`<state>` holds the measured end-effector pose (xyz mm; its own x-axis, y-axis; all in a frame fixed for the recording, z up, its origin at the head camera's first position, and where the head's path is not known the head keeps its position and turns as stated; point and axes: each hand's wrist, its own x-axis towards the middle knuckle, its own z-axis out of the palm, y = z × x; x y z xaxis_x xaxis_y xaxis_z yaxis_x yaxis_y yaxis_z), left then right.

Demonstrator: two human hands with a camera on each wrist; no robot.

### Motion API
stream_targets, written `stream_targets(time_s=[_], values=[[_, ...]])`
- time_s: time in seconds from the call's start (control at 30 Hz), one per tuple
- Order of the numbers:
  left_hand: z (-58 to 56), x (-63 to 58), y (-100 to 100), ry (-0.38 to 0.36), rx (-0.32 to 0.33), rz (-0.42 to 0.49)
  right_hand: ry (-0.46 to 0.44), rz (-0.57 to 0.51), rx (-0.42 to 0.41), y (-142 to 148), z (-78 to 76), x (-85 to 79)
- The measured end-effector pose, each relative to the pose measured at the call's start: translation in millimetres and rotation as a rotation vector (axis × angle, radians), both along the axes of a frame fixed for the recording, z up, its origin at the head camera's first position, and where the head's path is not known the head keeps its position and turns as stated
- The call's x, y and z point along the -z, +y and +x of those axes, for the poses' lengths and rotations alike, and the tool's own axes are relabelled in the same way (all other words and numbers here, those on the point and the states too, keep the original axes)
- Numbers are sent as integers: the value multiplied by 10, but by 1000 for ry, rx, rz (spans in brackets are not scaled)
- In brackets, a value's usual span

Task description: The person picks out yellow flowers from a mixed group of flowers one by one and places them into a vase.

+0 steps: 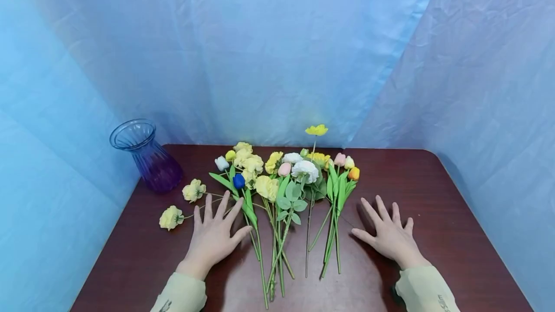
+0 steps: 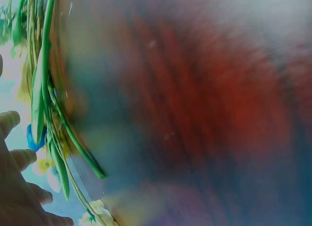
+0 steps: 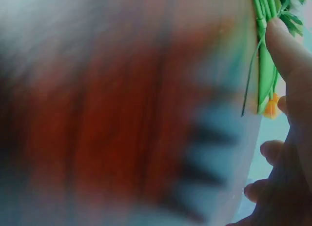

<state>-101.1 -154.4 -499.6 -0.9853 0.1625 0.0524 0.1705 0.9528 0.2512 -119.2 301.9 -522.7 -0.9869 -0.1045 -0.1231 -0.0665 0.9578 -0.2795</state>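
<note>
My left hand [image 1: 215,240] is spread palm down, its fingertips close to the stems of two pale yellow flowers [image 1: 171,217] at the left. Beside its fingers lies a blue tulip [image 1: 239,180] with green leaves. My right hand [image 1: 389,235], fingers likewise spread, is over the table to the right of a bunch of tulips with an orange tulip [image 1: 353,173] and a pink tulip [image 1: 340,159]. Between the hands lie several more stems, among them a white flower [image 1: 305,171] and a leafy sprig [image 1: 291,203]. Neither hand holds anything.
A glass vase [image 1: 157,162], blue at the rim and purple below, stands at the table's back left. A yellow flower [image 1: 316,130] sticks up past the back edge of the dark red-brown table [image 1: 459,254]. Blue cloth [image 1: 277,52] hangs behind and at both sides.
</note>
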Motion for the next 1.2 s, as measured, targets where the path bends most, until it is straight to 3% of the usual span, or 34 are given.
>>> stream_targets(time_s=[0.37,0.5,0.83,1.2], values=[[143,10,117,19,102,-13,-24,6,-27,69,102,105],[153,24,146,22,116,-5,-17,15,-29,68,102,113],[162,130,124,119,135,-49,-19,28,-41,42,111,117],[167,212,126,191,196,-25,-31,8,-39,39,114,109]])
